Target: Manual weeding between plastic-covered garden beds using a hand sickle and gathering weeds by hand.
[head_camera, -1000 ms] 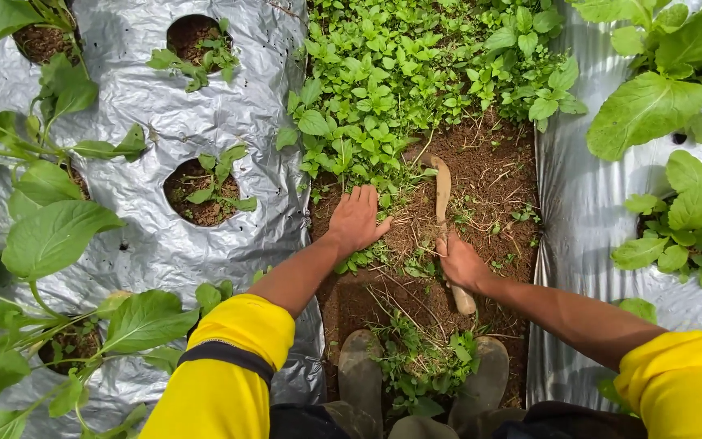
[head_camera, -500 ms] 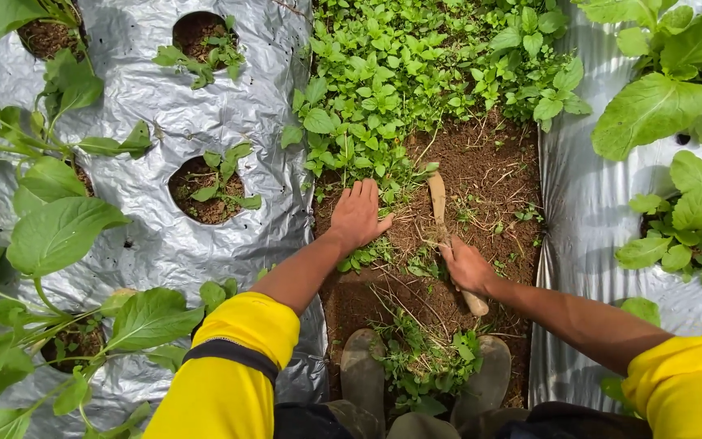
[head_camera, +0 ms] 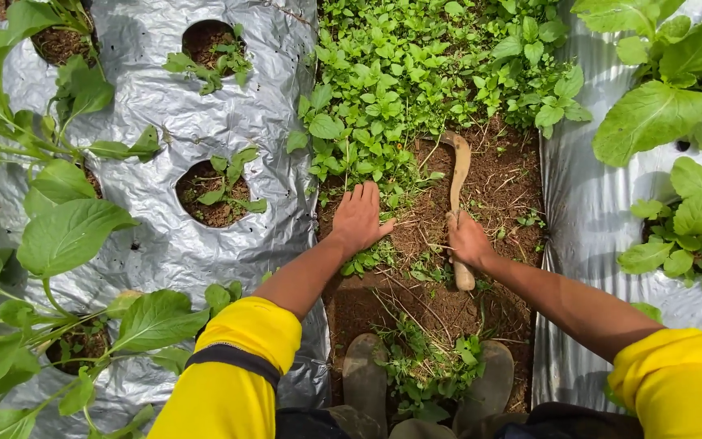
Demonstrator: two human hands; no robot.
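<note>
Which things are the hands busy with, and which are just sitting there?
Busy with:
- right hand gripping the sickle
- left hand flat on the weeds

Just there:
- silver plastic sheet
- leafy plants
- boots

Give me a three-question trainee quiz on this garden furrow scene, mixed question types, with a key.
1. True or false: the right hand grips the handle of a curved sickle whose blade points away from the person.
2. Multiple choice: the left hand rests, fingers spread, on
A. the silver plastic mulch
B. the soil and low weeds of the furrow
C. a boot
3. Fill in: the leafy crop plants grow through round ___ cut in the mulch.

Key: 1 true; 2 B; 3 holes.
</note>
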